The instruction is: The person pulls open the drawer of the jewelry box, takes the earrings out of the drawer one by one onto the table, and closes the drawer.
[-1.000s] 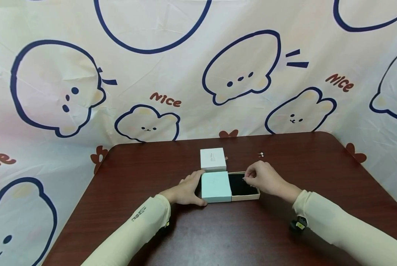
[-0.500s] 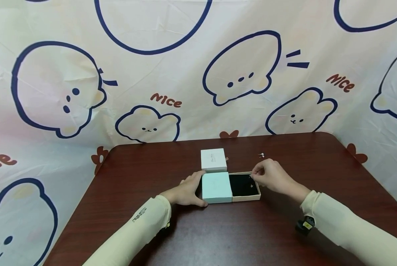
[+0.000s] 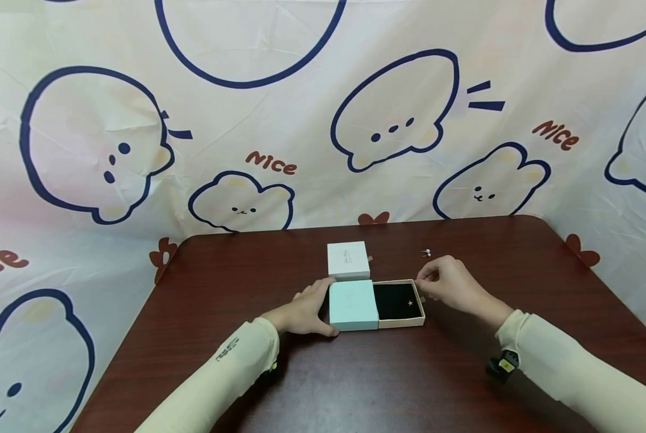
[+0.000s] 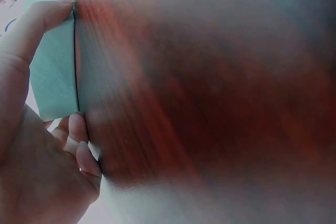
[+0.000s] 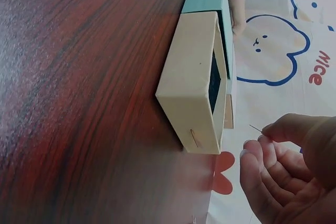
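Note:
A mint-green jewelry box [image 3: 353,305] lies on the table with its cream drawer [image 3: 401,323] pulled out to the right. My left hand [image 3: 301,311] grips the box's left end, thumb on the near side and fingers toward the far side; the left wrist view shows the thumb on its edge. On the drawer's black lining sits a small star-shaped earring [image 3: 410,303]. My right hand [image 3: 452,284], just beyond the drawer's right end, pinches a tiny earring; only its thin pin [image 5: 255,128] shows in the right wrist view, the rest being hidden by the fingertips.
A white box [image 3: 347,258] with small print stands right behind the mint one. Farther right on the dark wooden table [image 3: 377,379] lie small pearl-like earrings [image 3: 426,252]. A patterned cloth [image 3: 312,120] hangs behind and at the sides.
My right hand has lifted off the drawer's lining and moved right, past its end, with the earring. The star earring in the drawer has come into sight. The left hand stays put.

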A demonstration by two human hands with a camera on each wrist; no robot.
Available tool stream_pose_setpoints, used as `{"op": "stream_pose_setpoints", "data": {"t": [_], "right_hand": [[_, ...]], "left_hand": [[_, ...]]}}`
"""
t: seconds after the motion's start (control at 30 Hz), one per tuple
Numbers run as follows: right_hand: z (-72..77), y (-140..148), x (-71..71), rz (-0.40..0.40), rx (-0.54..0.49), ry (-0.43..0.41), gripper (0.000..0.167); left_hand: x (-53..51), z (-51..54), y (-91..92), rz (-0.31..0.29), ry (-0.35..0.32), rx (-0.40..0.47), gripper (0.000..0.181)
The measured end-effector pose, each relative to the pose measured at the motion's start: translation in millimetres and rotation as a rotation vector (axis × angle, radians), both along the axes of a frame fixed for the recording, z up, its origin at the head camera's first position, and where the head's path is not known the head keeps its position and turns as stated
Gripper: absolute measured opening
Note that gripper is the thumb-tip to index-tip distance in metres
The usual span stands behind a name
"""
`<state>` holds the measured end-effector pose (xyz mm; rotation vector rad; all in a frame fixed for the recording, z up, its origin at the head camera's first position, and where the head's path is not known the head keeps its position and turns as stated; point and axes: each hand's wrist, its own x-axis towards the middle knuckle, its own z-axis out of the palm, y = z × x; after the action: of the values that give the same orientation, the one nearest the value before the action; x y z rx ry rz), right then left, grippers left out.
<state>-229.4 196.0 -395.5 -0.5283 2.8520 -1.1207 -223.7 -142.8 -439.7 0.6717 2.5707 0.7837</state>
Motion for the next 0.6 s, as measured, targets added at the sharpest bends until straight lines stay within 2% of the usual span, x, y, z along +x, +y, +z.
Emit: {"op": "stream_pose_setpoints", "data": {"t": [0.6], "right_hand": [[-6.0, 21, -7.0, -0.062, -0.027, -0.029, 0.015]], "left_hand": [[-0.2, 0.3, 0.1, 0.000, -0.007, -0.001, 0.112]]}}
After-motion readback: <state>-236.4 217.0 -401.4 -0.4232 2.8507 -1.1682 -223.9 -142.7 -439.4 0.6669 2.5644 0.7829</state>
